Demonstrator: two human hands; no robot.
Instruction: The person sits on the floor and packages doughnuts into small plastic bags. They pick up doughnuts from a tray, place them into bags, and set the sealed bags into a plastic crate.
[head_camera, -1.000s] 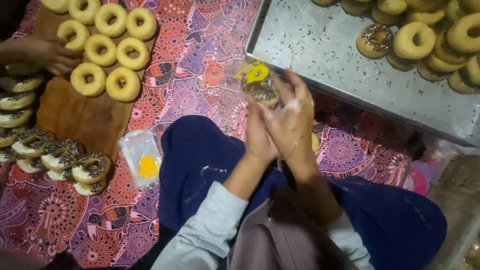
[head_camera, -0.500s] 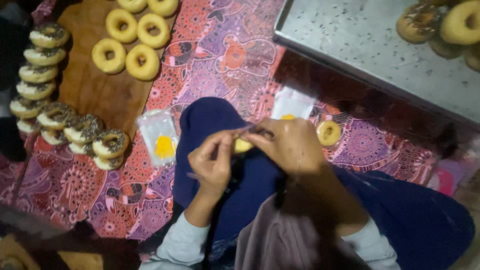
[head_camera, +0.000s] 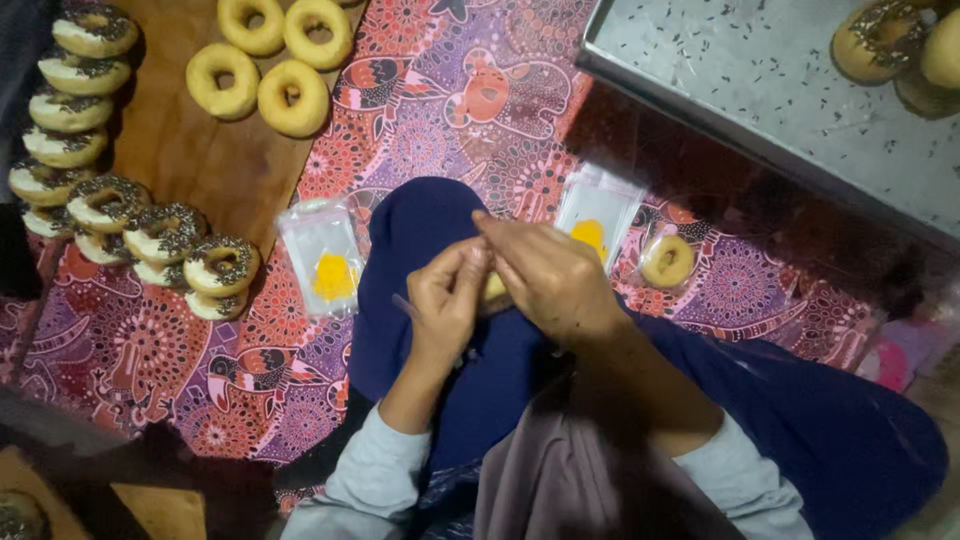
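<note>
Patterned cloth (head_camera: 440, 100) covers the floor, metal tray (head_camera: 740, 90) edge top right, wooden board (head_camera: 190, 165) top left with plain doughnuts (head_camera: 292, 97) and sprinkled ones (head_camera: 222, 265) crowding its left edge. Left hand (head_camera: 447, 300) and right hand (head_camera: 545, 275) meet over the knee, pinching a small yellow piece (head_camera: 494, 288), mostly hidden. Flat plastic bags (head_camera: 322, 256) lie clear each side

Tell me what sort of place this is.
Probably a home or small-scale doughnut-making spot, worked on the floor: a red-and-purple patterned cloth spread underneath, plain ring doughnuts on a brown wooden board, a sprinkle-strewn metal tray, and clear plastic packing bags.
</note>
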